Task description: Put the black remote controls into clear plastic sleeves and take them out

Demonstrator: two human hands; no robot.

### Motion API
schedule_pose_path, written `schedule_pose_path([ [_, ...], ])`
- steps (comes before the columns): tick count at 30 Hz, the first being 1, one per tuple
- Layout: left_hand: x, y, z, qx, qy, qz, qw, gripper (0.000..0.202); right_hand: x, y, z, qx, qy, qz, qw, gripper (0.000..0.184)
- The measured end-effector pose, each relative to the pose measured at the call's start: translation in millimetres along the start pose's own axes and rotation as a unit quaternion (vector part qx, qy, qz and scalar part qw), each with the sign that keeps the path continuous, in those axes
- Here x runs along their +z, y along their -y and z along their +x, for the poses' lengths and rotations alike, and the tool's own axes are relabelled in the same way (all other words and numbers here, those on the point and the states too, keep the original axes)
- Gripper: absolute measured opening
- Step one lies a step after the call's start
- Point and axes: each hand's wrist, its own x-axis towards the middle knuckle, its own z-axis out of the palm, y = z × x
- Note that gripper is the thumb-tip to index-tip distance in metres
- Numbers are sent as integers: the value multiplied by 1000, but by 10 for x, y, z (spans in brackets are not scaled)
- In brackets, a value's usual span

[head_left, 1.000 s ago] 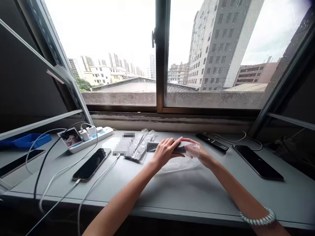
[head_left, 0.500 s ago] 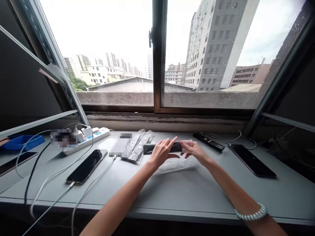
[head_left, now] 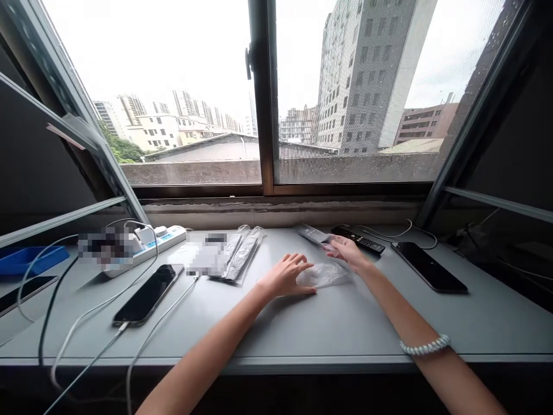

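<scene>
R hand [head_left: 349, 253], palm-down: fingers closed in a pinch on near end of a packet [head_left: 311, 233], flat, dark, in clear plastic. Packet is toward back of surface [head_left: 380, 331], R of ctr., far end pointing back & L. Can't tell if its underside touches surface. Coiled hair tie [head_left: 425, 346] round R wrist.

L hand [head_left: 281, 278], approx. ctr.: fingers curved, thumb well apart fr. the others, wide gap; no grip on anything seen. Crumpled clear bag [head_left: 327, 274] lies just beyond fingertips, btwn the two hands; contact w/ L fingers unclear.

Remote [head_left: 365, 242] just behind R hand, partly hidden by it. Dark-screened phone [head_left: 430, 267] farther R, flat, nr. a thin white cord [head_left: 400, 235].

L side: two more packets [head_left: 242, 259] side by side, partly overlapped by a pixelated patch. 2nd phone [head_left: 149, 294], screen dark, flat, white cable [head_left: 88, 366] plugged into near end. Pwr strip [head_left: 166, 242] behind it w/ white plugs in; pixelated patch over its L end. Blue tray [head_left: 34, 260] at far L, dark phone-like slab [head_left: 28, 293] just in front.

Back: window [head_left: 268, 132], raindrops on R pane, bldgs outside.
</scene>
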Motion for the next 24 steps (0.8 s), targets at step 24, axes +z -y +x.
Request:
schedule_pose_path([
  [24, 91, -15, 25, 8, 4, -15, 1000, 15, -802, -39, 263, -38, -238, -552, 798, 49],
])
